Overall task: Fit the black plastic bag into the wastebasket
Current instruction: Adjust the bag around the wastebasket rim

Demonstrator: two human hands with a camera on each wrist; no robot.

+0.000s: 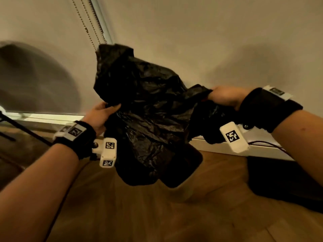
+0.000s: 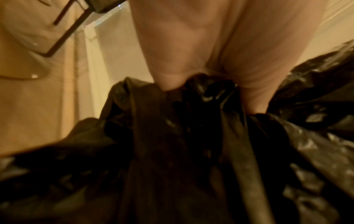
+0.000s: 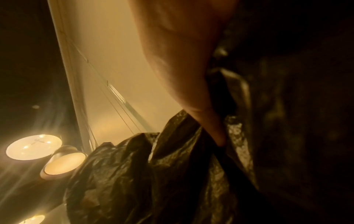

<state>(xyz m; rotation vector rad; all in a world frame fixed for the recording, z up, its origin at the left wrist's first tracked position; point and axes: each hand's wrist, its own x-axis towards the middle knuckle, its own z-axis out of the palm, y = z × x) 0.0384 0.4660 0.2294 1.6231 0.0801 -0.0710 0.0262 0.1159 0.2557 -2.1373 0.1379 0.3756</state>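
A crumpled black plastic bag [image 1: 148, 109] hangs in the air between both hands, in front of the wall. My left hand [image 1: 111, 106] grips its left edge, thumb on top. The right hand [image 1: 212, 93] clutches a bunched part of the bag's right edge, a little higher. In the left wrist view the fingers [image 2: 168, 63] pinch gathered plastic [image 2: 206, 91]. In the right wrist view the thumb [image 3: 191, 75] presses on the bag [image 3: 153, 174]. Below the bag stands the wastebasket [image 1: 187, 191], light-walled and dark inside, mostly hidden by the hanging plastic.
A wooden floor [image 1: 157, 220] runs to a white baseboard [image 1: 209, 145] and a plain wall. A bead chain [image 1: 87, 28] hangs by the window frame. A dark block [image 1: 283, 180] sits on the floor at right, black stand legs [image 1: 22, 128] at left. Lit lamps [image 3: 34, 147] glow overhead.
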